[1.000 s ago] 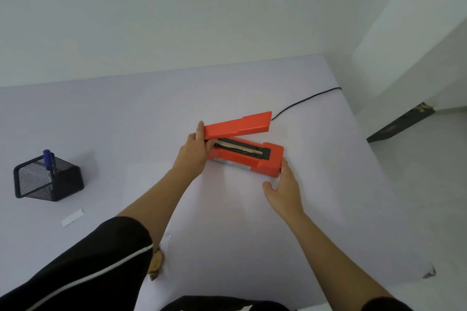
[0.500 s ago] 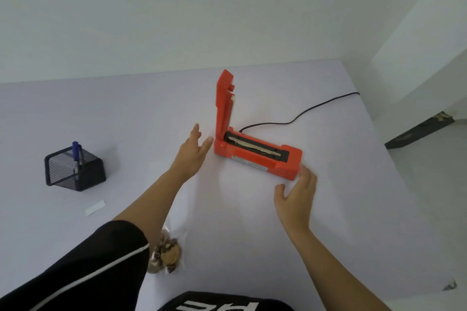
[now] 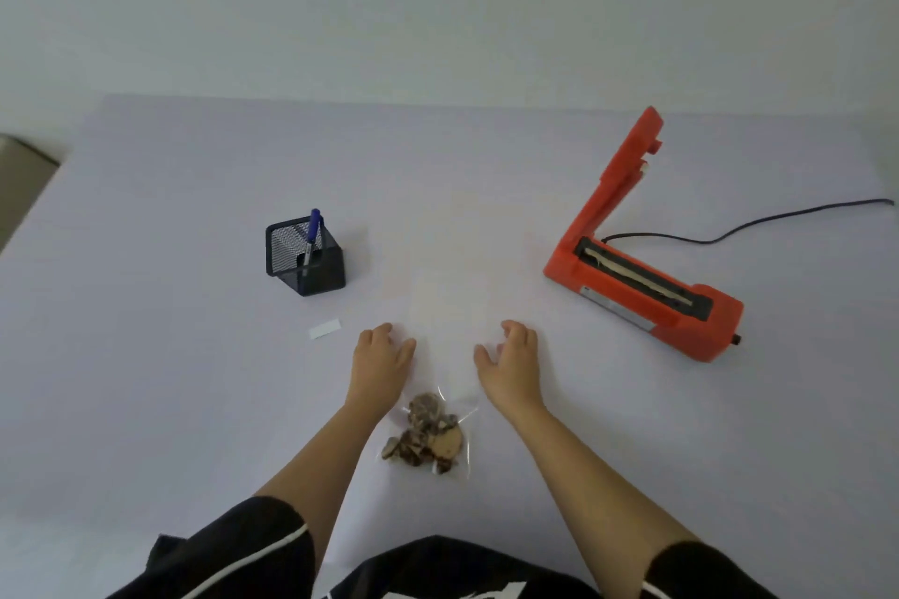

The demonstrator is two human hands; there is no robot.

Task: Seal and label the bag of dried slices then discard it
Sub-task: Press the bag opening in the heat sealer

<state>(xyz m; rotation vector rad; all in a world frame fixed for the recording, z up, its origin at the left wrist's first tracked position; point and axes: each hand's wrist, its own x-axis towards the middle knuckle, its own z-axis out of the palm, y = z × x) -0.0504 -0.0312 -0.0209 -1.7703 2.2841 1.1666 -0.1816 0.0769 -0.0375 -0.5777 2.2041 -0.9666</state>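
A clear bag of dried slices (image 3: 425, 435) lies flat on the white table (image 3: 146, 379) just in front of me, its transparent upper part reaching up between my hands. My left hand (image 3: 381, 358) sits at the bag's upper left edge and my right hand (image 3: 512, 358) at its upper right edge. Both have loosely curled fingers, and no grip on the plastic shows. The orange heat sealer (image 3: 642, 287) stands to the right with its lid raised upright. A small white label (image 3: 325, 329) lies left of my left hand.
A black mesh pen holder (image 3: 305, 258) with a blue pen (image 3: 313, 229) stands at the left behind the label. The sealer's black cable (image 3: 759, 221) runs off to the right. The table's left edge shows at the far left.
My left hand lifted the sealer lid until it stood upright, then both hands left the sealer and came back to either side of the bag. The view swung left and down.
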